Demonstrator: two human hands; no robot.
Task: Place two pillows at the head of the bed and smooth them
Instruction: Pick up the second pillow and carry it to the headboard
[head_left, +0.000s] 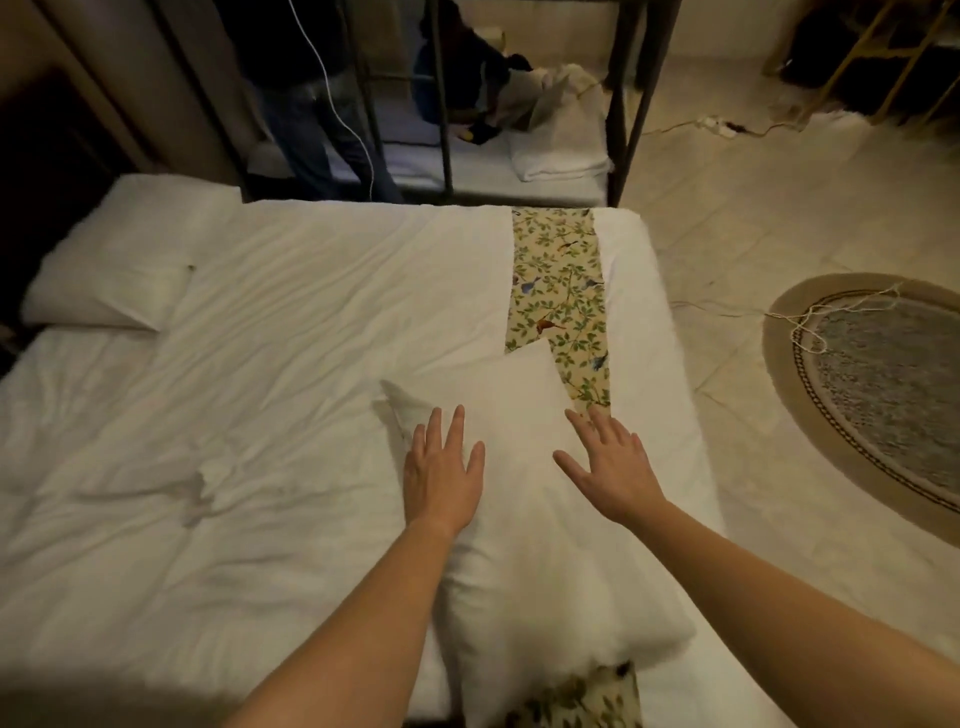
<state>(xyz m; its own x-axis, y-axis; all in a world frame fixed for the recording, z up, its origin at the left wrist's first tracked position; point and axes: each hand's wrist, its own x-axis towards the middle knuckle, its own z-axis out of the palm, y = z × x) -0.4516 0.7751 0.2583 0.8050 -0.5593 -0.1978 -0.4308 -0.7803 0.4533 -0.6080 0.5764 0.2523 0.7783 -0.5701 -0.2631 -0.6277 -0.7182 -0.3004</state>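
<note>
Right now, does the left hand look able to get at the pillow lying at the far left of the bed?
Probably not. The left hand rests on the near pillow; the far pillow lies across open duvet, unobstructed but distant.

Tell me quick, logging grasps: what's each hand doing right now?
Left hand: open, flat on the near pillow, holding nothing.
Right hand: open, fingers spread over that pillow; contact cannot be told.

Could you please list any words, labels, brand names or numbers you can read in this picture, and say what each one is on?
None: no legible text shows anywhere.
The floral bed runner carries only leaves and birds, no lettering.
The pillows and white bedding show no visible tags or print.
</note>
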